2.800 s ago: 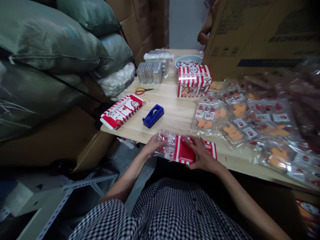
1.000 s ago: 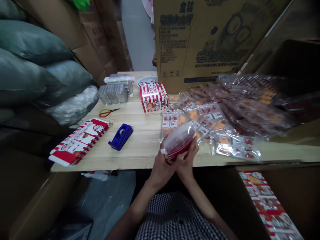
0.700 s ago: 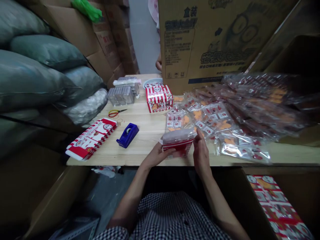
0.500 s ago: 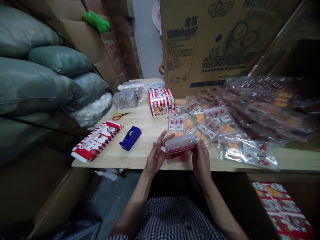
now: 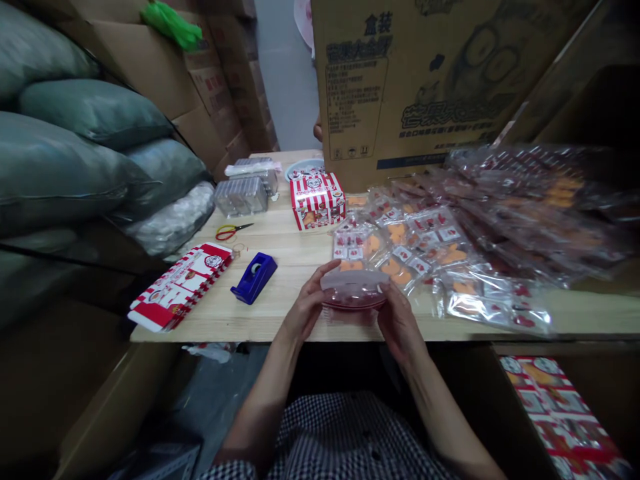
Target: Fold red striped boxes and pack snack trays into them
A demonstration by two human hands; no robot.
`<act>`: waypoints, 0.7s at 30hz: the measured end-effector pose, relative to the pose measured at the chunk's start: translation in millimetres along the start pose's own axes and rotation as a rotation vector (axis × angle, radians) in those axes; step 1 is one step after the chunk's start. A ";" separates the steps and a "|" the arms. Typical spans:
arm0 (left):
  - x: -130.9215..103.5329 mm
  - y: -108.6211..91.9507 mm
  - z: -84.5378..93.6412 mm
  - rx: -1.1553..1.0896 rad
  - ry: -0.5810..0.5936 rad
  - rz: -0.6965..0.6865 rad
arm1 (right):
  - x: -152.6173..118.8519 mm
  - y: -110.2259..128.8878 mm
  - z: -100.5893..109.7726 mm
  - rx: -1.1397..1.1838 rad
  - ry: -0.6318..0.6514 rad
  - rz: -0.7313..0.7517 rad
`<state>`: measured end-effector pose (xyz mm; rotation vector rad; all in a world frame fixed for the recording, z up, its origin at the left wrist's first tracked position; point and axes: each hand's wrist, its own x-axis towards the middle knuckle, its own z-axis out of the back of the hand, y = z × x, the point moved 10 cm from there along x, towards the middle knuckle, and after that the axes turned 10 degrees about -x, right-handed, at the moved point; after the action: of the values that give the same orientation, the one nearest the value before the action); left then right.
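Observation:
Both hands hold a red-and-white carton (image 5: 354,293) over the table's front edge. Its pale, shiny upper part bows out, and a dark red edge curves below. My left hand (image 5: 305,305) grips the left end with the fingers along the side. At the right end, my right hand (image 5: 399,321) pinches the carton, thumb on top. Clear packets (image 5: 400,233) with orange pieces and small printed sachets lie just beyond my hands. Left of my left hand is a blue tape dispenser (image 5: 255,279).
A folded-up striped box (image 5: 318,201) stands mid-table. Flattened cartons (image 5: 183,287) and scissors (image 5: 233,231) lie left. Stacked clear cases (image 5: 241,196) are behind. A large cardboard box (image 5: 400,87) and heaped packets (image 5: 545,207) occupy the back and right. More printed cartons (image 5: 565,413) sit low right.
My left fingers have closed in on the carton's left end, having been partly spread. The carton's top now bulges into a lens shape. The view has shifted slightly.

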<state>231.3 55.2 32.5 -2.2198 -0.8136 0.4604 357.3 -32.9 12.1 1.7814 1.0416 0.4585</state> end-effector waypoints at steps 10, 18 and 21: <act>15.9 -1.7 20.7 -0.027 -0.215 -0.028 | 23.1 19.2 3.7 -0.172 -0.026 0.080; -70.8 77.2 82.0 -0.155 -0.437 0.294 | -58.7 -62.7 19.3 -0.080 0.063 -0.392; -88.5 94.5 89.4 -0.191 -0.430 0.328 | -85.7 -69.9 34.5 -0.165 0.045 -0.377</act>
<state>157.6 -10.5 -90.0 -2.4823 -0.7282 1.0872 302.4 -111.8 -52.6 1.3948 1.2989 0.3390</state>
